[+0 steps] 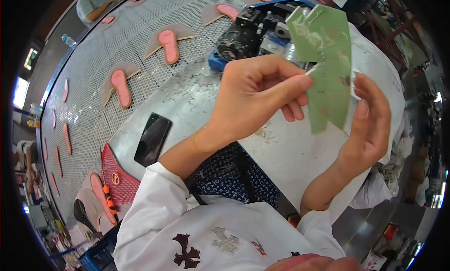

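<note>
My left hand (255, 95) is closed in a pinch, thumb and forefinger on the left edge of a green sheet (332, 69). The sheet is thin and shiny, with faint reddish lines, angular cut edges and a notch at its upper left. It hangs upright above the pale worktop (290, 154). Just to its right is my right hand (370, 126), fingers curved and apart, with nothing visible between them. Behind the sheet stands a black and blue machine (253, 37), partly hidden by it.
A perforated conveyor (140, 41) carries several pink sandal soles, such as this sole (121, 88). On the worktop lie a black phone (153, 139), a red textured piece (117, 172) and an orange-and-black handled tool (109, 200). Another person (93, 6) sits across the conveyor.
</note>
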`<state>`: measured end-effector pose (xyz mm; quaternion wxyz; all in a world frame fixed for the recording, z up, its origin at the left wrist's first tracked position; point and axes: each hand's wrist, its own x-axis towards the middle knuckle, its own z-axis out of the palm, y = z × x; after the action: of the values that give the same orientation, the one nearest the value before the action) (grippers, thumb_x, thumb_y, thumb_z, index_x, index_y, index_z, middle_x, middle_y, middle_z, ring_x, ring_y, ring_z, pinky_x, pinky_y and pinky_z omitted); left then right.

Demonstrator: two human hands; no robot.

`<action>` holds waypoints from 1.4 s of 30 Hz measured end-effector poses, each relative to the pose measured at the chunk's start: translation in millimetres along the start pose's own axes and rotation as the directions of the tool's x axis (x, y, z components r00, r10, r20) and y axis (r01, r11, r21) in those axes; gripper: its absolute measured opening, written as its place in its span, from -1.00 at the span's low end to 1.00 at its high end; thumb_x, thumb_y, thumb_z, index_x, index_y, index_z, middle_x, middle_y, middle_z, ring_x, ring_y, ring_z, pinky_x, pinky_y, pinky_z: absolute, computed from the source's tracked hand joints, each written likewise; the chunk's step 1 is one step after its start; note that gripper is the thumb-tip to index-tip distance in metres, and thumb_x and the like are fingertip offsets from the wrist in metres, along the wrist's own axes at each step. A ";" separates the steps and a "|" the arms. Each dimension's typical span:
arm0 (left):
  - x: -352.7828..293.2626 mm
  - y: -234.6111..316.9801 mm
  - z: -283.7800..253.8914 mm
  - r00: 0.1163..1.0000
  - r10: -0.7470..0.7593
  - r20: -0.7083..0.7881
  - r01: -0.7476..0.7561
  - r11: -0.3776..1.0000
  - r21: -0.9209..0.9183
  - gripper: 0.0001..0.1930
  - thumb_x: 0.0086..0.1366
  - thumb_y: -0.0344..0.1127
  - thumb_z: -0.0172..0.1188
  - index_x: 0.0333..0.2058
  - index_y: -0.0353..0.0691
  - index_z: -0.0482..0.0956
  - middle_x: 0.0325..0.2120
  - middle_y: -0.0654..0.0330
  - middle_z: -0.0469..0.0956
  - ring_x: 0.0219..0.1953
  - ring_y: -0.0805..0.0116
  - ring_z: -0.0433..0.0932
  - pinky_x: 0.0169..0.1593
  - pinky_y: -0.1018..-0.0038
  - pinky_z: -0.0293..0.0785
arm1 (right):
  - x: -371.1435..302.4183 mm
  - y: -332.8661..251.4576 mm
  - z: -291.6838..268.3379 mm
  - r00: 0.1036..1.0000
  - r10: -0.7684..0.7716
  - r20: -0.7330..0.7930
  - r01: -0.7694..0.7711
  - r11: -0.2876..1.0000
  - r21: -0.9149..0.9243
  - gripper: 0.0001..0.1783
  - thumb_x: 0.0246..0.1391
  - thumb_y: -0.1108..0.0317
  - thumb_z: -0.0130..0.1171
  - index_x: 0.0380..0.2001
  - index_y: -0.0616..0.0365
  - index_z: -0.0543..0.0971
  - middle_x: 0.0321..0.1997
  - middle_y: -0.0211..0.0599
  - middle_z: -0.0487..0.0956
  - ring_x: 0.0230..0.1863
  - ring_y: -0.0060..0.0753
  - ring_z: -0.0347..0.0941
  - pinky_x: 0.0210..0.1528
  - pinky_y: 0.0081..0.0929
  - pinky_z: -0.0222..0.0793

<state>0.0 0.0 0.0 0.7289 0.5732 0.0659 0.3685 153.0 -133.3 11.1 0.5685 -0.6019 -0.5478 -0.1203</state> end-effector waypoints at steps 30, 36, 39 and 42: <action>5.8 -11.4 3.5 0.963 0.022 0.268 0.001 0.996 -0.086 -0.82 0.43 -0.33 0.15 -0.20 -0.37 0.57 -0.53 0.28 0.54 -0.55 0.62 0.50 -0.49 0.68 0.41 | 1.0 -4.0 -1.0 0.879 0.052 0.474 -0.236 0.911 0.339 -0.43 0.36 0.17 -0.01 0.17 0.52 0.41 -0.22 -0.02 0.65 -0.29 -0.36 0.62 -0.23 -0.54 0.48; 2.2 -13.3 -0.7 0.954 0.084 0.288 -0.045 0.989 -0.139 -0.82 0.44 -0.32 0.14 -0.23 -0.35 0.55 -0.55 0.29 0.51 -0.57 0.63 0.46 -0.49 0.69 0.39 | -0.6 -11.1 -0.8 0.874 0.085 0.479 -0.231 0.939 0.256 -0.47 0.39 0.16 -0.04 0.15 0.47 0.46 -0.40 -0.16 0.65 -0.38 -0.46 0.60 -0.33 -0.59 0.44; 2.2 -11.8 -3.4 0.948 0.083 0.307 -0.026 0.982 -0.186 -0.83 0.44 -0.33 0.14 -0.23 -0.35 0.55 -0.55 0.29 0.51 -0.57 0.63 0.45 -0.49 0.68 0.38 | -3.7 -12.5 3.1 0.896 0.079 0.437 -0.206 0.945 0.252 -0.48 0.40 0.16 -0.04 0.12 0.47 0.48 -0.44 -0.19 0.64 -0.42 -0.51 0.56 -0.37 -0.59 0.42; 2.2 -12.2 -3.5 0.954 0.066 0.293 -0.002 0.977 -0.213 -0.83 0.42 -0.33 0.16 -0.21 -0.36 0.56 -0.53 0.28 0.52 -0.56 0.61 0.46 -0.48 0.67 0.40 | -6.0 -12.1 9.1 0.918 0.083 0.387 -0.213 0.928 0.306 -0.50 0.40 0.17 -0.03 0.09 0.46 0.50 -0.46 -0.22 0.63 -0.47 -0.55 0.51 -0.41 -0.59 0.39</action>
<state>5.4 3.2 -11.3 0.7805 0.5429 -0.0945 0.2952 136.8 -132.0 10.2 0.5594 -0.5461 -0.6088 0.1351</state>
